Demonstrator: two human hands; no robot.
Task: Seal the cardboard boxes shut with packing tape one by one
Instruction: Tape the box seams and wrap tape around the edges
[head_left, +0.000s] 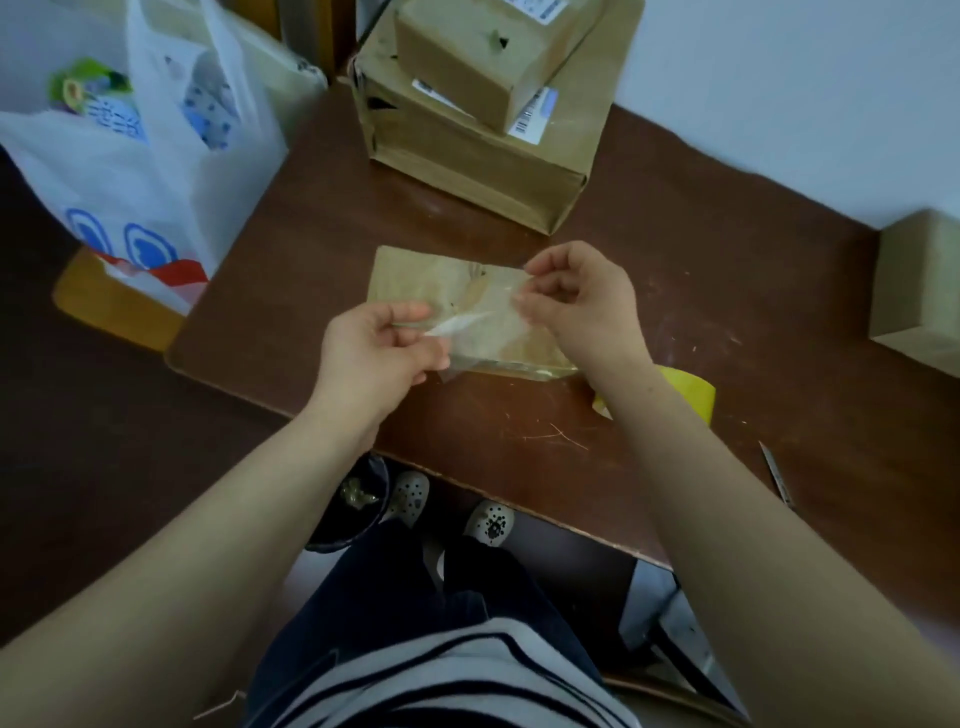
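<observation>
- At centre frame, my left hand (374, 348) and right hand (582, 301) each pinch an end of a clear tape strip (467, 325), keeping it from sticking to itself.
- I hold it over the flat cardboard box (415, 275), probably to line up the seam.
- Right of centre, the yellow tape roll (688, 389) sits within reach.

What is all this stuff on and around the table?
flat cardboard box: one, brown, table centre, beneath the hands
tape strip: one, clear, stretched above that box
large box: one, brown, table's far side
small box: one, brown, labelled, on top of the large box
side box: one, brown, right edge
tape roll: one, yellow, behind the right wrist
blade-like tool: one, silvery, table's near right edge
plastic bag: one, white, left
table: one, dark brown
left hand: pinches the strip's left end
right hand: pinches its right end
</observation>
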